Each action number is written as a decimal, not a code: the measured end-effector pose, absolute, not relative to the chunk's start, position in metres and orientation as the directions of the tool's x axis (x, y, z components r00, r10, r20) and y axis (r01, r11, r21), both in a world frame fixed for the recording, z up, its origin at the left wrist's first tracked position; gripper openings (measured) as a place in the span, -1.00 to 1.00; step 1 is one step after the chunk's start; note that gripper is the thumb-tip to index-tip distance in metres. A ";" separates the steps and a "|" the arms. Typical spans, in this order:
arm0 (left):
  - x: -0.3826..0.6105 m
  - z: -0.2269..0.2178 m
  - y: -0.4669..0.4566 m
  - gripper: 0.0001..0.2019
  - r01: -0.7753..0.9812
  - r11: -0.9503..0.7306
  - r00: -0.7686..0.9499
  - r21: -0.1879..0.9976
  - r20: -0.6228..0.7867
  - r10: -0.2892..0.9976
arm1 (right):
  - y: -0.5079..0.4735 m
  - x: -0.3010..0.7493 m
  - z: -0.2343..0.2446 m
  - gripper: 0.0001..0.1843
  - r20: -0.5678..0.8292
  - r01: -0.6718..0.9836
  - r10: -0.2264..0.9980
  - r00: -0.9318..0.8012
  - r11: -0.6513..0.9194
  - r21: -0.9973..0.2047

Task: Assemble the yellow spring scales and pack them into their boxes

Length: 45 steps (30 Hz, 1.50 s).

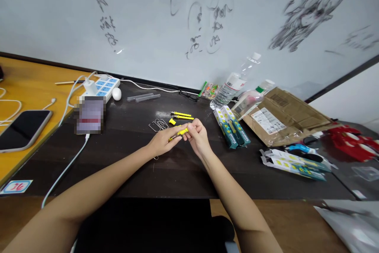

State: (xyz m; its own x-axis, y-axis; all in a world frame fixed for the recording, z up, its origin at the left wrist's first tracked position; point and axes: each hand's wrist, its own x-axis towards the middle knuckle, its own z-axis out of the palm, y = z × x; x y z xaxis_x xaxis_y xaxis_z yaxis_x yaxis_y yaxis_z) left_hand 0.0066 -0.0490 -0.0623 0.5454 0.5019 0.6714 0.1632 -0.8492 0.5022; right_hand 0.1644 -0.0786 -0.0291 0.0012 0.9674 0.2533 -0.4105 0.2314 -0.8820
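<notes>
Over the dark table, my left hand [166, 141] is closed around a slim yellow-and-black pen-like tool [182, 131]. Its exact kind is too small to tell. The fingers of my right hand [197, 134] pinch the tool's yellow end, so both hands meet on it. Just beyond them lie two similar yellow-and-black tools [182, 115], side by side. A small yellow piece [172, 121] rests near my left fingers, and several bent wire pieces [158, 125] lie to its left. The fingers hide part of the held tool.
Narrow printed boxes [231, 127] stand to the right, with opened boxes [296, 164] farther over. Behind them are a water bottle [233, 83] and a cardboard parcel [284, 117]. A power strip [103, 87], a charging phone [90, 115] and cables occupy the left. A whiteboard [148, 28] rises behind.
</notes>
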 end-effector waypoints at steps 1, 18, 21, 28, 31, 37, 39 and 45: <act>0.007 -0.062 -0.049 -0.53 0.165 -0.847 0.544 0.505 0.670 0.505 | -0.079 0.162 -0.029 -0.63 0.262 -0.414 0.965 0.025 0.249 -0.876; -0.019 -0.064 -0.018 -0.46 0.006 -0.333 0.159 0.943 0.327 0.931 | -0.057 0.172 -0.057 -0.79 0.300 0.416 0.943 -0.141 0.331 -0.847; -0.021 -0.065 -0.011 -0.45 -0.057 -0.259 0.097 0.964 0.264 0.960 | -0.051 0.167 -0.057 -0.87 0.252 0.646 0.931 -0.263 0.364 -0.671; -0.023 -0.061 -0.012 -0.44 -0.100 -0.237 0.057 0.966 0.244 0.968 | -0.027 0.139 -0.042 -0.91 0.240 0.877 0.889 -0.390 0.438 -0.197; -0.024 -0.063 -0.011 -0.45 -0.098 -0.240 0.060 0.966 0.246 0.967 | -0.015 0.129 -0.035 -0.85 0.224 0.933 0.913 -0.341 0.358 -0.039; -0.023 -0.065 -0.009 -0.44 -0.089 -0.238 0.062 0.967 0.244 0.968 | 0.000 0.116 -0.030 -0.80 0.124 0.953 0.947 -0.297 0.286 0.096; -0.023 -0.066 -0.009 -0.44 -0.086 -0.238 0.062 0.968 0.243 0.968 | 0.002 0.113 -0.031 -0.80 0.111 0.961 0.956 -0.273 0.264 0.087; -0.024 -0.068 -0.008 -0.44 -0.071 -0.229 0.063 0.971 0.234 0.970 | -0.002 0.110 -0.027 -0.86 0.132 0.971 0.964 -0.232 0.238 -0.031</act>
State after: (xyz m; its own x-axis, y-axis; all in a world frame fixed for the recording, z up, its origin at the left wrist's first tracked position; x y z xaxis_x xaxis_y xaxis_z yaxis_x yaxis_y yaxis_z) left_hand -0.0244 -0.0079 -0.0677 0.0627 0.9703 0.2338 -0.0714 -0.2293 0.9707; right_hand 0.1096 -0.0018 -0.0273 -0.2317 0.9638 0.1320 0.9708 0.2377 -0.0312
